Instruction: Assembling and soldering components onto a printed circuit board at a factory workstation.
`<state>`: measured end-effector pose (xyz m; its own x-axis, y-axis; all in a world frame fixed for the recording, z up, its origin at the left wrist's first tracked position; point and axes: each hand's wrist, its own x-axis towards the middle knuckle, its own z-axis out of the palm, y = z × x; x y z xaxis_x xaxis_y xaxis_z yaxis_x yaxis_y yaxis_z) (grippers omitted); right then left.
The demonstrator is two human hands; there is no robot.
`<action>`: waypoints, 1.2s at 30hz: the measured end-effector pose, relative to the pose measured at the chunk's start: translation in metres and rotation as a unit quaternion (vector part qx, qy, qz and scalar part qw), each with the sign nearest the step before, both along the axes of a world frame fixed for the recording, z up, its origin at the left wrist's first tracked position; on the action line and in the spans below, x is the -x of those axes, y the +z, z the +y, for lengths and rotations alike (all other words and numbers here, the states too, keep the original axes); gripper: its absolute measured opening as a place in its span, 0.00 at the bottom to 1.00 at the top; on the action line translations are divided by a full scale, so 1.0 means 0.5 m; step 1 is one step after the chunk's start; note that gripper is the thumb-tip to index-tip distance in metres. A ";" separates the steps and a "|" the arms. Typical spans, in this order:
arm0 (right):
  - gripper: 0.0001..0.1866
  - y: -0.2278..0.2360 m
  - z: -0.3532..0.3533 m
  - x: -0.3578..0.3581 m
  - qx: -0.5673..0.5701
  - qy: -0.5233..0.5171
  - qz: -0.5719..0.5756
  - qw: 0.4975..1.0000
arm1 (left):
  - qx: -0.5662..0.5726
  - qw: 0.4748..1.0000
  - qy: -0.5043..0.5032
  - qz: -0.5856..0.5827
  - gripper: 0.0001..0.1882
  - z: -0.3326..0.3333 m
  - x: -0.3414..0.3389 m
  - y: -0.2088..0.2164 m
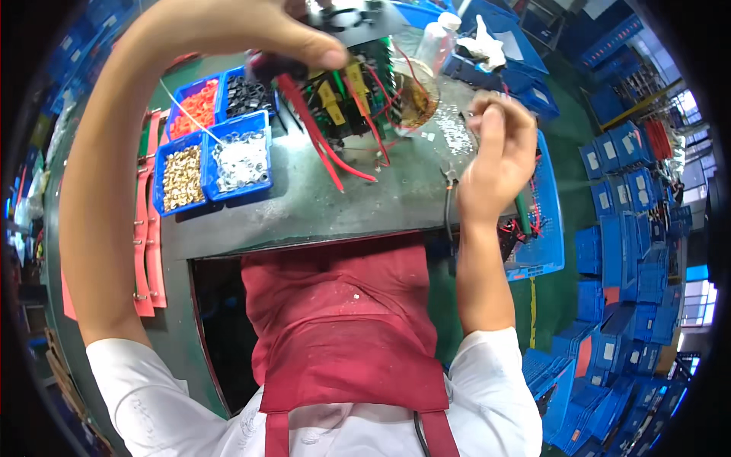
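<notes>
1. Nearest, a dark red apron (346, 320) covers the person's front, between white sleeves (491, 381).
2. The table (396, 209) begins just beyond it; a red strip (148, 228) with metal pins lies along its left side.
3. At right, the blue basket (554, 221) holds red and black wires and a green rod (522, 213).
4. Pliers (449, 183) lie just left of the right hand (502, 148). Its fingers curl toward the thumb, nearly closed; I cannot tell whether anything is pinched there.
5. Blue bins (247, 190) stand at left: gold-coloured terminals and silvery rings in front, red and black parts behind.
6. The electronic assembly (356, 91), with green boards and yellow labels, is at the table's far middle, its red wires (316, 141) hanging toward the person.
7. The left hand (266, 27) reaches over it, thumb extended; its fingers are hidden, so its grip cannot be told.
8. Farther back are a brown-stained dish (419, 107), clear bottle (434, 46) and white cloth (483, 46).
</notes>
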<state>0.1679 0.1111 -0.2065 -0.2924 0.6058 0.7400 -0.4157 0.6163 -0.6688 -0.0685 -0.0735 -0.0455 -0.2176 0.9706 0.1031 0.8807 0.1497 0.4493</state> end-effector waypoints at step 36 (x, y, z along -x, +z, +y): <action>0.13 -0.229 -0.122 -0.070 -0.196 0.047 -0.333 0.921 | -0.201 0.798 0.247 -0.512 0.39 -0.199 -0.347 -0.683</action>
